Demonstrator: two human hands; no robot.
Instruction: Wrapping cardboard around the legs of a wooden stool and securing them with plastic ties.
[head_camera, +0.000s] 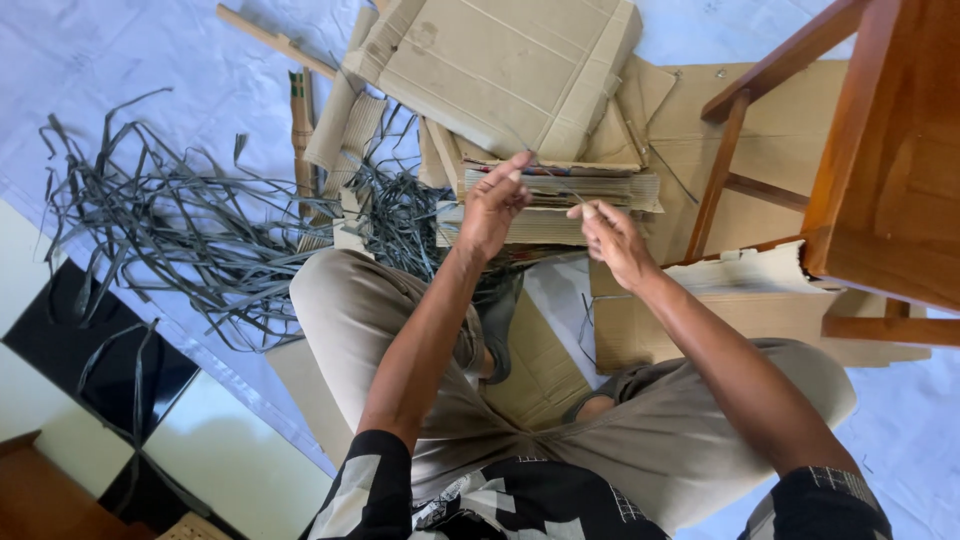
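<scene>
Head view, left hand (492, 205) fingers pinched on thin grey strip (560, 190), right hand (612, 240) fingers pinching its other end

The stack of cardboard pieces (548, 195) before me is matt brown corrugated paper, its cut edges rough and ribbed; the grey strips (180, 235) look like smooth plastic with a dull sheen; the chair (880, 150) is varnished wood, glossy; my trousers (660, 440) are soft matt cloth; the floor tiles (60, 345) shine.
</scene>
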